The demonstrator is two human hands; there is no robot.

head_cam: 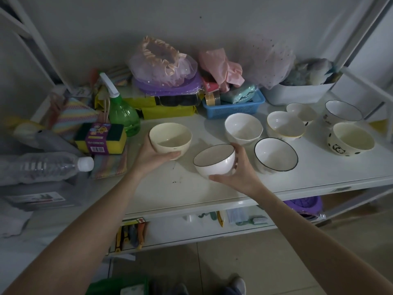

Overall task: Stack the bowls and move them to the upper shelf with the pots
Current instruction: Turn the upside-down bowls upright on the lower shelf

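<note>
1. Head view: the left hand (150, 155) is gripping a cream bowl (170, 137) from below, thumb wrapping its near side.
2. The right hand (238, 171) is holding a white bowl with a dark rim (214, 159), tilting it slightly toward the cream bowl.
3. Both held bowls are sitting over the white shelf (191, 188), just apart from each other.
4. Six more bowls are standing to the right, among them a panda bowl (350, 139).
5. A green spray bottle (123, 113) and a blue basket (234, 107) are standing behind.

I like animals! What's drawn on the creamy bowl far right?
Black panda faces and dots on the cream ceramic bowl, clearest in the head view.
</note>
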